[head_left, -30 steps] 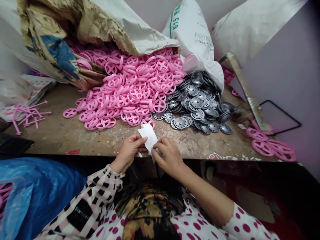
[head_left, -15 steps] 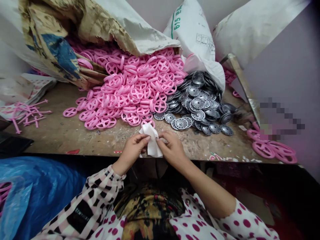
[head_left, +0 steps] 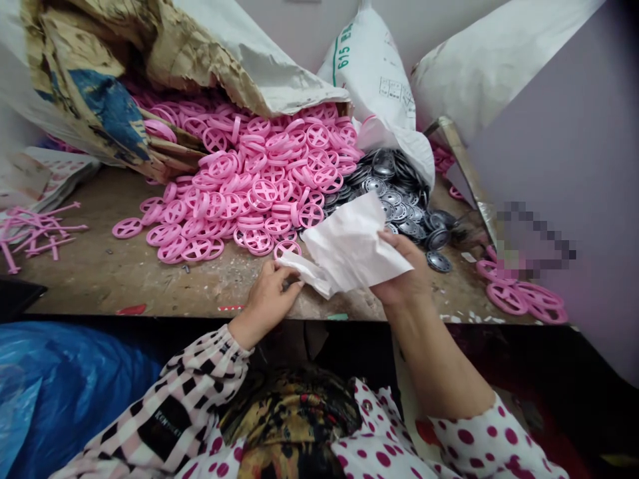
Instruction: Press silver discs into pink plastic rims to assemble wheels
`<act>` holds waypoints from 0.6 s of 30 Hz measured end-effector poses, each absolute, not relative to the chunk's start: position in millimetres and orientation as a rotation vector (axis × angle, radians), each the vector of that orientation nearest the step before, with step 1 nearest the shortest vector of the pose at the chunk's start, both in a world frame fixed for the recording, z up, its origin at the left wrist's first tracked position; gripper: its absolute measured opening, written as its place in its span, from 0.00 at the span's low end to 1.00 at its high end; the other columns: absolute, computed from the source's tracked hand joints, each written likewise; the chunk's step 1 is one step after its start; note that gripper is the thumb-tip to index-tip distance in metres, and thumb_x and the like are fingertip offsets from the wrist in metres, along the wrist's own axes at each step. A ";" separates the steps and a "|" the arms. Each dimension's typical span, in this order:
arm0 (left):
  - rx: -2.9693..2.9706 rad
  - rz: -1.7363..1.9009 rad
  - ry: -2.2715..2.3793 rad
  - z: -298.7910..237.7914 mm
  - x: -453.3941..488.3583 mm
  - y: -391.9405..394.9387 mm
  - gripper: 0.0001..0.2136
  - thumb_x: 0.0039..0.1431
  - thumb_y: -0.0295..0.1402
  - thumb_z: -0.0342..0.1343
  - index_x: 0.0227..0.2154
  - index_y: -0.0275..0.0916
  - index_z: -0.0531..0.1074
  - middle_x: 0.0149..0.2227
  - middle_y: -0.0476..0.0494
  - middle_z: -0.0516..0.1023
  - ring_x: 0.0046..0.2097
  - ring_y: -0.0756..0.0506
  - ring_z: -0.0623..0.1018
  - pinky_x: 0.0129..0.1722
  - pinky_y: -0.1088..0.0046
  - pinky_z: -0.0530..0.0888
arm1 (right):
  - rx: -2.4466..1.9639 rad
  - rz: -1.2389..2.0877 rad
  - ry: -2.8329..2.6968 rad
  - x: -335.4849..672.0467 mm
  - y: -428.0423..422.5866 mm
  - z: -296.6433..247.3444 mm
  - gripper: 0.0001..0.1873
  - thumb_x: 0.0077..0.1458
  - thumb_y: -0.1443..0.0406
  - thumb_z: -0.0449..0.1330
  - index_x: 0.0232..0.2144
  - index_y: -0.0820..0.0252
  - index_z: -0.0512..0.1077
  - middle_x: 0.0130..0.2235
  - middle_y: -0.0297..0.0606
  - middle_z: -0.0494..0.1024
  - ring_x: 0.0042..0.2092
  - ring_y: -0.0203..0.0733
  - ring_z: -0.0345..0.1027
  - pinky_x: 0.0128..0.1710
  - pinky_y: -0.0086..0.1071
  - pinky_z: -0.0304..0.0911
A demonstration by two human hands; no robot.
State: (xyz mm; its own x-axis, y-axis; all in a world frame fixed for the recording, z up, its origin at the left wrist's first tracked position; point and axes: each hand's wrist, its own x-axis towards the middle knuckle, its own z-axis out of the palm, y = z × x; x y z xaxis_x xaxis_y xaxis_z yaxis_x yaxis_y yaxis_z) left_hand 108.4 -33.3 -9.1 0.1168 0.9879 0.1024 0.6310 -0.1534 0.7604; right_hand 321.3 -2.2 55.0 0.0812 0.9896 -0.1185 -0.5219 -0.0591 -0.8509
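Both hands hold a thin white tissue (head_left: 354, 239), partly unfolded, above the front of the worktable. My left hand (head_left: 269, 296) pinches its folded left edge between thumb and fingers. On the other side my right hand (head_left: 407, 273) grips the spread part, its fingers partly behind the sheet. Just beyond the tissue lies a large heap of pink plastic wheels (head_left: 264, 193) with cross spokes. A pile of dark grey hubcap-like discs (head_left: 394, 199) is partly hidden behind the tissue.
Pink wheels spill from a torn paper sack (head_left: 200, 60). A white sack (head_left: 374, 73) stands behind the discs. Pink rods (head_left: 40, 229) lie at left, larger pink wheels (head_left: 506, 297) at right. A blue plastic bag (head_left: 74, 392) sits below the wooden table's (head_left: 164, 286) front edge.
The tissue was a small folded piece between both hands and is now opened wider. My right hand has moved right, pulling it out, while my left hand stays near its place.
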 end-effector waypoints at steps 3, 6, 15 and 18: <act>1.848 0.859 1.544 -9.4 105.7 -32.0 0.08 0.55 0.35 0.58 0.36 0.41 0.77 0.38 0.44 0.68 0.37 0.46 0.72 0.38 0.70 0.70 | -0.791 1.372 -0.603 332.9 2.6 61.8 0.09 0.45 0.63 0.57 0.31 0.56 0.71 0.33 0.35 0.78 0.42 0.47 0.73 0.44 0.42 0.70; 1.799 0.951 1.574 -1.5 106.1 -31.0 0.06 0.55 0.36 0.58 0.29 0.40 0.76 0.34 0.45 0.69 0.35 0.47 0.71 0.35 0.72 0.69 | -0.770 1.432 -0.602 336.3 2.7 66.6 0.10 0.44 0.62 0.57 0.32 0.58 0.72 0.33 0.37 0.79 0.44 0.50 0.74 0.46 0.46 0.70; 0.882 1.074 0.922 45.3 104.9 -25.4 0.18 0.44 0.36 0.66 0.40 0.37 0.75 0.37 0.45 0.78 0.35 0.49 0.75 0.35 0.76 0.71 | -0.799 1.925 -0.603 295.3 -18.8 62.4 0.13 0.42 0.59 0.56 0.29 0.61 0.72 0.28 0.42 0.79 0.39 0.54 0.75 0.41 0.48 0.72; 0.716 1.004 0.915 47.3 99.9 -27.2 0.12 0.40 0.32 0.69 0.30 0.34 0.77 0.30 0.45 0.80 0.30 0.49 0.76 0.32 0.76 0.71 | -0.846 1.996 -0.655 293.3 -15.7 52.1 0.11 0.43 0.61 0.57 0.29 0.61 0.70 0.28 0.42 0.78 0.37 0.52 0.74 0.39 0.46 0.71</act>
State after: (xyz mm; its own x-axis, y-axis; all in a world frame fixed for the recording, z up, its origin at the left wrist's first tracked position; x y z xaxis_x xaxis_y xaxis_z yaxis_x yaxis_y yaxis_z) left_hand 99.9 -27.2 47.3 0.2451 0.9214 -0.3015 -0.3849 0.3779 0.8420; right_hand 293.3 -15.7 52.1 -0.4109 0.8546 -0.3175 -0.5002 -0.5025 -0.7052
